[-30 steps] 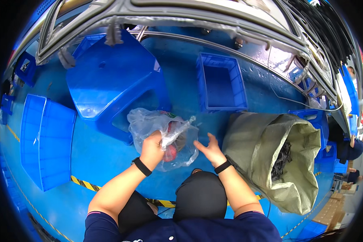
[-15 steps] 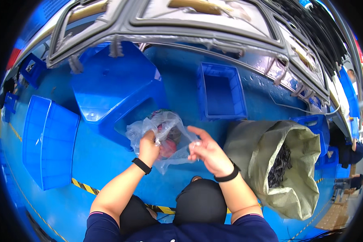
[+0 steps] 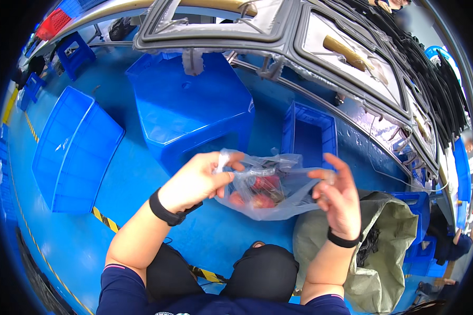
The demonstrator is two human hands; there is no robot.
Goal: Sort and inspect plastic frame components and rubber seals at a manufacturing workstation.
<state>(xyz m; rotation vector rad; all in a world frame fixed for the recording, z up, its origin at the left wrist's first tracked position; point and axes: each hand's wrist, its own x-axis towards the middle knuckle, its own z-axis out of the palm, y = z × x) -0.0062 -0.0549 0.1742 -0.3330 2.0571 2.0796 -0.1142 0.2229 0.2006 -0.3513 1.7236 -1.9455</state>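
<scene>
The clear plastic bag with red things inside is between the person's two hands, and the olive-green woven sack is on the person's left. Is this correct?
The side is wrong: the olive-green woven sack is on the person's right, as the head view shows. The clear plastic bag is indeed between the left hand and right hand.

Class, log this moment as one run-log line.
left hand: grips clear bag | right hand: grips bag's other side | contents: red items | nearby: stool, sack
</scene>
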